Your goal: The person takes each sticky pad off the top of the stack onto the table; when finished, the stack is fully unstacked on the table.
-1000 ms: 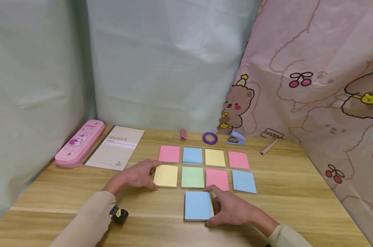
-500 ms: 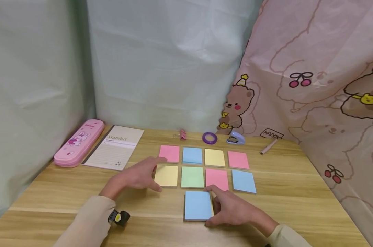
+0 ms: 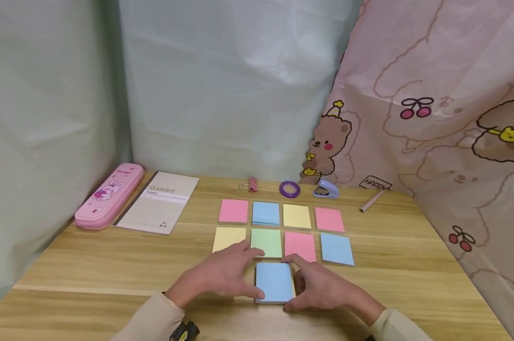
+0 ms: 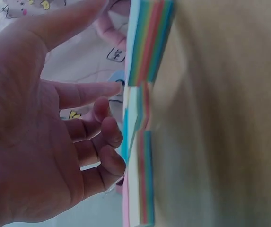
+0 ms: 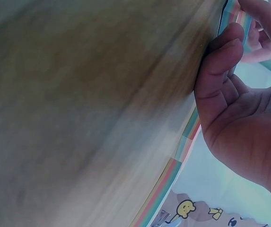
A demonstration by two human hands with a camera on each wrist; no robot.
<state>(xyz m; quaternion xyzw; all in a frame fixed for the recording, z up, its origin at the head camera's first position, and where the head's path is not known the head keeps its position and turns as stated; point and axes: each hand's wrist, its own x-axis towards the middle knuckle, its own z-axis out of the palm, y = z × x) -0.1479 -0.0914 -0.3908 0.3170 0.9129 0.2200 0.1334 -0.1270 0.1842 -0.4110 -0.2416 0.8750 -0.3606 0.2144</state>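
Eight pads (image 3: 265,242) are laid in two rows, while the ninth, blue pad (image 3: 274,282) is held between left hand (image 3: 223,275) and right hand (image 3: 321,287), its third row barely begun.

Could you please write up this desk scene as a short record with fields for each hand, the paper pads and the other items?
left hand: fingers on the left edge of the blue sticky-note pad
right hand: grips the same pad's right edge
pad grid: eight square pads in two rows of four on the wooden table, pink, blue, yellow, pink behind; yellow, green, pink, blue in front
other items: pink pencil case, beige notebook, purple tape roll
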